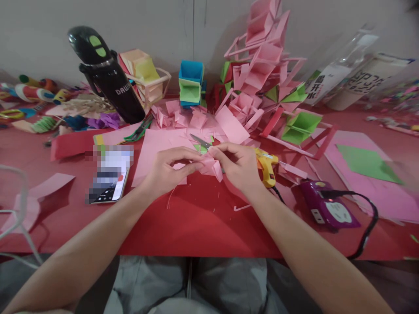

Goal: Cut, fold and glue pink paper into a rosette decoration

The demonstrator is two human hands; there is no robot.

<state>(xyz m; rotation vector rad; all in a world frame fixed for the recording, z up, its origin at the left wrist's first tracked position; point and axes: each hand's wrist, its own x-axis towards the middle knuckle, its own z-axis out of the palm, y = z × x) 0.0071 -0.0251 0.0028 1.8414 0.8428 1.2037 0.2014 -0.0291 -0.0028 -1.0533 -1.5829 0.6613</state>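
Between my two hands is a small folded piece of pink paper, held above the red tabletop. My left hand pinches its left side between thumb and fingers. On the other side my right hand grips it with thumb and fingertips. A pair of scissors shows its blades just beyond the fingers; its handles are mostly hidden by the hands. Just right of my right hand lies a yellow glue gun. Flat pink sheets lie behind and left of my left hand.
A phone lies at left, with a black bottle behind it. Pink folded paper boxes are stacked at the back. A purple power socket with a black cable sits at right. Green paper rests on pink sheets.
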